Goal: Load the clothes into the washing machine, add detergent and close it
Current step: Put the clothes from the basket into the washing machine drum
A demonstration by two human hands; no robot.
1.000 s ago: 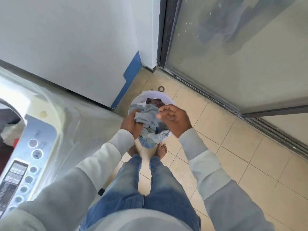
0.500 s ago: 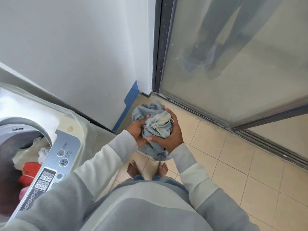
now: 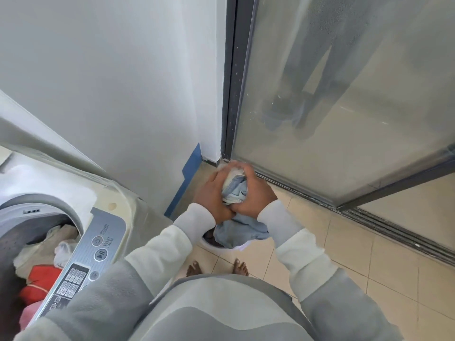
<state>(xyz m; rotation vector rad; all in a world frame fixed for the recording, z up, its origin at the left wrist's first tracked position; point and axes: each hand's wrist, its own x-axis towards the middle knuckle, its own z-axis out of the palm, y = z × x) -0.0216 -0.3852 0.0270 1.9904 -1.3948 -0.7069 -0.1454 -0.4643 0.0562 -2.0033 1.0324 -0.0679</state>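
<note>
A bundle of pale blue-grey clothes (image 3: 235,190) is clasped between my left hand (image 3: 212,195) and my right hand (image 3: 256,194), in front of my chest; a loose end (image 3: 240,231) hangs below my wrists. Under it on the floor stands a white basin (image 3: 216,246), mostly hidden, with something dark inside. The top-loading washing machine (image 3: 108,190) stands at the left with its drum open; red, white and beige clothes (image 3: 46,257) lie inside. Its silver control panel (image 3: 86,257) faces me.
A white wall with a blue skirting strip (image 3: 189,173) runs behind the machine. A frosted glass sliding door (image 3: 344,94) in a dark frame closes the right side. The floor is beige tile (image 3: 369,262). My bare feet (image 3: 216,267) stand just behind the basin.
Both hands lifted the blue-grey clothes out of the basin and bunched them tighter. My view has swung left, so more of the machine's open drum shows.
</note>
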